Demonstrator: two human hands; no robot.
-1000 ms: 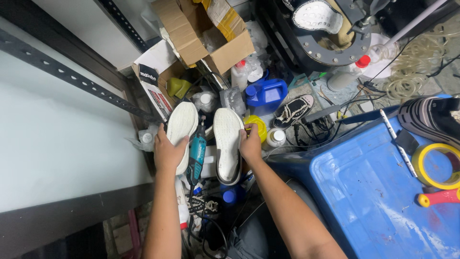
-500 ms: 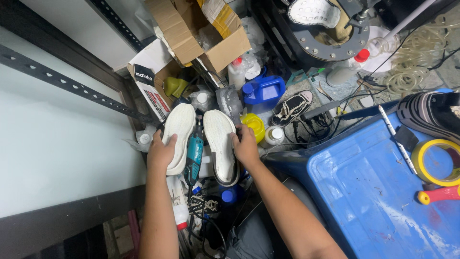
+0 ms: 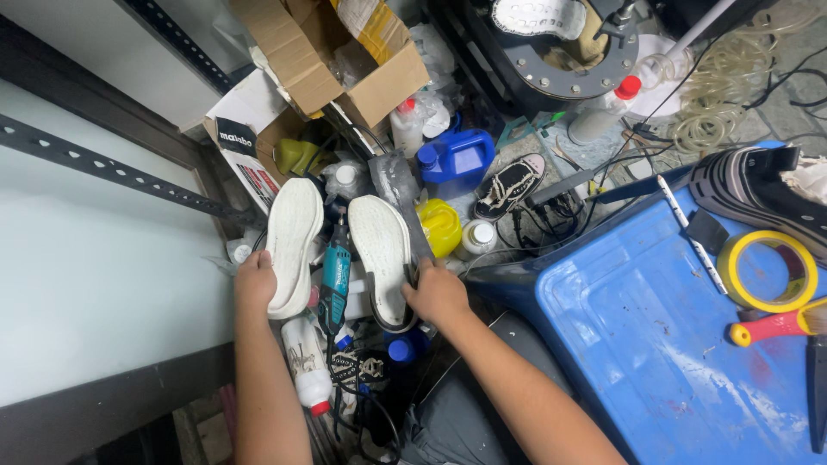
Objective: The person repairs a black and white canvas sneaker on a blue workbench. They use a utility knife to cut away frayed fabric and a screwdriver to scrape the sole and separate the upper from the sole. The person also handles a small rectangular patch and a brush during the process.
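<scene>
My left hand (image 3: 255, 282) grips the heel end of a white shoe sole (image 3: 292, 237), held bottom up over the cluttered floor. My right hand (image 3: 438, 295) grips the heel of a second white-soled shoe (image 3: 381, 250), also bottom up, with a dark rim showing at its heel. The two soles stand side by side, toes pointing away from me. Between them lies a teal rotary tool (image 3: 335, 274) with its cable running down past my arms.
A blue plastic lid (image 3: 655, 344) at the right carries a yellow tape roll (image 3: 763, 270), a red-handled brush (image 3: 775, 325) and stacked dark soles (image 3: 758, 194). Ahead are a cardboard box (image 3: 345, 60), a blue jug (image 3: 455, 159), a yellow container (image 3: 440, 226), white bottles, a black shoe (image 3: 508, 185), tangled cables.
Both hands have shifted slightly left and nearer with the soles. The two soles have come a little closer together.
</scene>
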